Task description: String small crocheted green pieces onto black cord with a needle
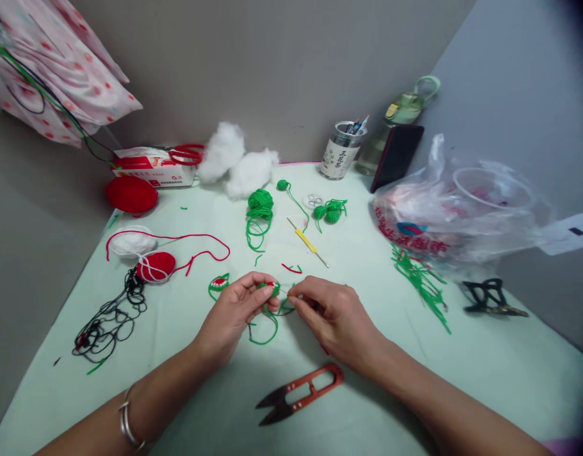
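My left hand [239, 304] pinches a small green crochet piece [275, 289] with red and white on it, between thumb and fingers. Close on its right, my right hand [332, 316] has its fingertips closed on a thin, needle-like thing [284, 289] that reaches to the piece; its exact kind is too fine to tell. A green yarn tail [267, 342] loops on the table below the hands. Left of my left hand lies another green crochet piece [219, 284] with red and white. Orange-handled thread snips [303, 392] lie open-bladed nearer to me.
A yellow crochet hook [307, 242], green yarn ball [260, 206] and small green balls [333, 212] lie beyond my hands. Red yarn [156, 266] and tangled black cord [108, 323] sit left. White stuffing [248, 171], a pen cup [339, 152] and plastic bag [443, 215] stand behind.
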Demonstrator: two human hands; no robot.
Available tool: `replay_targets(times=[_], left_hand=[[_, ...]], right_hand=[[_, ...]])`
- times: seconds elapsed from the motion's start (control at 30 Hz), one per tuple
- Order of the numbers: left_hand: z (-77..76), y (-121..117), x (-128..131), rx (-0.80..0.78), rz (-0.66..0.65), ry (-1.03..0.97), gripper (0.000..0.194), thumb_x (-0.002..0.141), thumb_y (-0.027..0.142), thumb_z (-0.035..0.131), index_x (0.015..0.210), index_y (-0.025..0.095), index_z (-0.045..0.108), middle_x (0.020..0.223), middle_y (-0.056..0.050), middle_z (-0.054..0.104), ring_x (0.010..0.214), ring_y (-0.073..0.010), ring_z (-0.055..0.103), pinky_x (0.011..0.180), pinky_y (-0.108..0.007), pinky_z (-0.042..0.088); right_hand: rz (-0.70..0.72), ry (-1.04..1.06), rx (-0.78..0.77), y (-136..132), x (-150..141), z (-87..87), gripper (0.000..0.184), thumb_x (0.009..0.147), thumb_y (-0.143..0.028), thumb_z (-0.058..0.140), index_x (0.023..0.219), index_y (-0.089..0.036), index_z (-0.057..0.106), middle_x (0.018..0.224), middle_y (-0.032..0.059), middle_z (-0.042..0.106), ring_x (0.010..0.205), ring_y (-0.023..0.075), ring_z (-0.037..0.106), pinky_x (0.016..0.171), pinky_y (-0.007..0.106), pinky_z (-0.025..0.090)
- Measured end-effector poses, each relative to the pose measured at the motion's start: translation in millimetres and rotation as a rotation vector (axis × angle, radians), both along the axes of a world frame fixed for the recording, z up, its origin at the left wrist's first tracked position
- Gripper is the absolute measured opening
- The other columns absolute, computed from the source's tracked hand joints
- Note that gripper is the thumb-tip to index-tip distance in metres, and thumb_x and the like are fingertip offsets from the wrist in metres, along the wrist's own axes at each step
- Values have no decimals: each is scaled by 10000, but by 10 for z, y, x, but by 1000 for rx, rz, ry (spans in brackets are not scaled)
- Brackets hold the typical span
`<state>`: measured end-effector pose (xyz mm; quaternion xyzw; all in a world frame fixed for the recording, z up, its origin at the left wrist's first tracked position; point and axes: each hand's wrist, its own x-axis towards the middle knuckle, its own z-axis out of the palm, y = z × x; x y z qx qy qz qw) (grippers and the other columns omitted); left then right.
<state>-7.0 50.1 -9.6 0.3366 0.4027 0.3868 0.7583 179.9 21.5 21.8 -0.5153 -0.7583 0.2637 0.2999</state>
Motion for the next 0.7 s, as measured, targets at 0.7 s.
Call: replay_targets(times=[0.7], left_hand=[[54, -20, -26, 38, -50, 37, 209, 825, 321, 762, 967, 180, 700, 844, -11, 698, 776, -134, 664, 800, -262, 511]], right_hand=[[43, 209, -264, 146, 99, 19, 185, 940, -222, 567, 968, -175, 744, 895, 40, 718, 793, 148, 623, 728, 267, 446]])
